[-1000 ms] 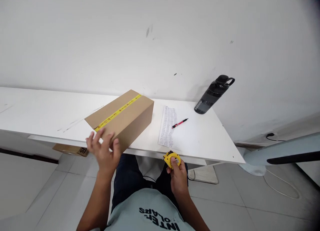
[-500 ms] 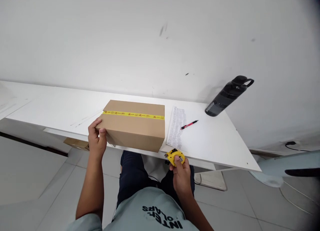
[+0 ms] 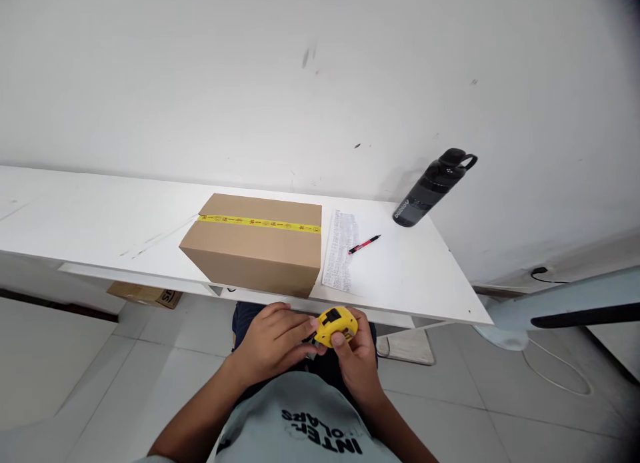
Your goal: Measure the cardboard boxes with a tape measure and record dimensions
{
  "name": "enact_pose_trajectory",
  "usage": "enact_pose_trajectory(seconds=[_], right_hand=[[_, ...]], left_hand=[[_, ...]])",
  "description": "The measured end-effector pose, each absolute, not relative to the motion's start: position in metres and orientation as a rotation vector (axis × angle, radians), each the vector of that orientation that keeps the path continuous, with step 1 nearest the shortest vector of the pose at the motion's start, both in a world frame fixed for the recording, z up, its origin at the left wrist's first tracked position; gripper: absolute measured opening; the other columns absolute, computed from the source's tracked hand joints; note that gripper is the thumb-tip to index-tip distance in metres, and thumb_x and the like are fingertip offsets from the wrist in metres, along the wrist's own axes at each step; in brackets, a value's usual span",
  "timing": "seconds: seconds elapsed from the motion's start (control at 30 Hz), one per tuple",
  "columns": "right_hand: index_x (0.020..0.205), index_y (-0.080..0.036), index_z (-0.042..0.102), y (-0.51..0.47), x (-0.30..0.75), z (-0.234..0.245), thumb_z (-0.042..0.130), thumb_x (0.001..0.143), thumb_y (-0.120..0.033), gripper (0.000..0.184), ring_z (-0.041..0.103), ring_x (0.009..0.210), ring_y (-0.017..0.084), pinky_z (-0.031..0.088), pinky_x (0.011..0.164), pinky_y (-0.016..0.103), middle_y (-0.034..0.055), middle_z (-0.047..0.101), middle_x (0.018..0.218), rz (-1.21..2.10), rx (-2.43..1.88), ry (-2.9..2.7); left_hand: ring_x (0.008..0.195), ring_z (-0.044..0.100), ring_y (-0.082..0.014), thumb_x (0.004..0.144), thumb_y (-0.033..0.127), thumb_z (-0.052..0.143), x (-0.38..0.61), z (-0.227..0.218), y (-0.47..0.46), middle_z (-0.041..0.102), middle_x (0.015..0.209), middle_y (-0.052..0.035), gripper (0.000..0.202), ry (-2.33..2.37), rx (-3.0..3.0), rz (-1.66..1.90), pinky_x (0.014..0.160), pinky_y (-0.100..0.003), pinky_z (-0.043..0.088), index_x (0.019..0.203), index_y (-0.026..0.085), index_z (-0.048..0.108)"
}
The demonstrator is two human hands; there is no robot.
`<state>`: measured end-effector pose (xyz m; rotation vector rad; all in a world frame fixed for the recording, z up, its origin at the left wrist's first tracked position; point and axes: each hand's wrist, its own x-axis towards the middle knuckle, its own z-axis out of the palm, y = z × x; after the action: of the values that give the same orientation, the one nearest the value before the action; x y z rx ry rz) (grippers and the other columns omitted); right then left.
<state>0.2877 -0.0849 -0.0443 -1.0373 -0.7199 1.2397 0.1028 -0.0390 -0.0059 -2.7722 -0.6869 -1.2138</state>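
A yellow and black tape measure is held in my right hand, in front of the table edge and above my lap. The right thumb presses on its near side. My left hand reaches in from the left, its thumb and fingers closed at the mouth end of the tape measure; the exact grip on the blade tip is partly hidden. Beyond my hands, a closed cardboard box sealed with yellow printed tape sits at the table's front edge, untouched by either hand.
On the white table, a sheet of handwritten paper lies right of the box with a red and black pen partly over it. A black bottle stands by the wall. Another cardboard box is below the table at left.
My left hand has let go of the box's left side and moved right to the tape measure. My right hand has brought the tape measure slightly left. The view has shifted a little.
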Motion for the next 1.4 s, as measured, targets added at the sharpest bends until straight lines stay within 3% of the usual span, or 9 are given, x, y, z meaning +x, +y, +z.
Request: enact_pose_trajectory(seconds=[0.13,0.27,0.33,0.43,0.57,0.7,0.87,1.17,1.4], right_hand=[[0.101,-0.025,0.057,-0.081,0.285,-0.043,0.087,0.069,-0.049,0.051,0.060,0.052,0.013,0.054,0.046,0.028,-0.0015,0.068,0.081,1.252,-1.111,-0.749],[0.099,-0.024,0.056,-0.080,0.278,-0.043,0.085,0.071,-0.051,0.048,0.058,0.046,0.011,0.052,0.043,0.027,-0.0024,0.069,0.078,1.339,-1.105,-0.755],[0.097,-0.024,0.056,-0.081,0.274,-0.043,0.085,0.070,-0.052,0.049,0.057,0.043,0.011,0.051,0.041,0.027,-0.0034,0.068,0.075,1.385,-1.082,-0.767],[0.094,-0.023,0.056,-0.083,0.271,-0.046,0.086,0.069,-0.051,0.048,0.056,0.041,0.010,0.048,0.039,0.025,-0.0034,0.068,0.076,1.410,-1.086,-0.780],[0.097,-0.022,0.057,-0.078,0.292,-0.055,0.087,0.071,-0.049,0.047,0.055,0.042,0.008,0.048,0.040,0.023,-0.0033,0.068,0.079,1.256,-1.191,-0.689],[0.101,-0.021,0.058,-0.072,0.319,-0.063,0.084,0.075,-0.052,0.049,0.055,0.043,0.006,0.048,0.041,0.021,-0.0012,0.072,0.086,1.163,-1.181,-0.617],[0.099,-0.022,0.058,-0.075,0.300,-0.059,0.086,0.073,-0.053,0.050,0.053,0.041,0.007,0.046,0.038,0.020,-0.0020,0.070,0.079,1.384,-1.040,-0.726],[0.099,-0.020,0.064,-0.065,0.317,-0.061,0.087,0.072,-0.050,0.046,0.050,0.039,0.006,0.044,0.036,0.020,-0.0014,0.070,0.076,1.321,-1.082,-0.759],[0.108,-0.019,0.074,-0.047,0.381,-0.043,0.088,0.072,-0.046,0.047,0.056,0.056,0.009,0.040,0.040,0.018,0.0060,0.074,0.096,0.815,-1.076,-0.611]], left_hand=[[0.090,0.074,-0.0143,0.093,0.013,0.063,0.076,0.001,-0.035,0.080,0.102,-0.0040,0.027,-0.767,-2.668,-1.171,0.097,-0.035,0.053,0.119,0.022,0.063],[0.095,0.074,-0.0188,0.091,0.045,0.071,0.069,0.006,-0.041,0.079,0.102,-0.0082,0.043,-0.812,-2.663,-1.112,0.097,-0.038,0.054,0.126,0.021,0.062],[0.094,0.074,-0.0183,0.091,0.049,0.071,0.074,0.004,-0.045,0.079,0.104,-0.0078,0.044,-0.754,-2.728,-1.092,0.101,-0.038,0.052,0.125,0.021,0.063],[0.090,0.074,-0.0139,0.096,0.022,0.064,0.072,0.000,-0.044,0.080,0.102,-0.0035,0.023,-0.723,-2.744,-1.067,0.113,-0.039,0.043,0.119,0.022,0.065],[0.083,0.073,-0.0130,0.090,0.005,0.063,0.026,0.010,-0.026,0.080,0.094,-0.0017,0.026,-0.890,-2.425,-0.964,0.118,-0.043,0.037,0.110,0.021,0.066],[0.077,0.071,-0.0158,0.085,0.010,0.074,-0.005,0.023,-0.020,0.078,0.089,-0.0034,0.024,-1.059,-2.182,-0.980,0.113,-0.044,0.042,0.105,0.020,0.067],[0.092,0.074,-0.0178,0.090,0.039,0.074,0.060,0.003,-0.040,0.078,0.101,-0.0077,0.038,-0.857,-2.630,-1.091,0.107,-0.041,0.049,0.119,0.017,0.063],[0.085,0.074,-0.0117,0.094,0.008,0.061,0.065,-0.014,-0.027,0.080,0.097,-0.0014,0.018,-0.911,-2.515,-1.189,0.102,-0.035,0.049,0.106,0.021,0.065],[0.097,0.069,-0.0254,0.098,0.031,0.058,-0.076,-0.011,0.015,0.075,0.096,-0.0128,0.020,-1.522,-1.542,-1.236,0.091,-0.042,0.051,0.104,0.016,0.070]])
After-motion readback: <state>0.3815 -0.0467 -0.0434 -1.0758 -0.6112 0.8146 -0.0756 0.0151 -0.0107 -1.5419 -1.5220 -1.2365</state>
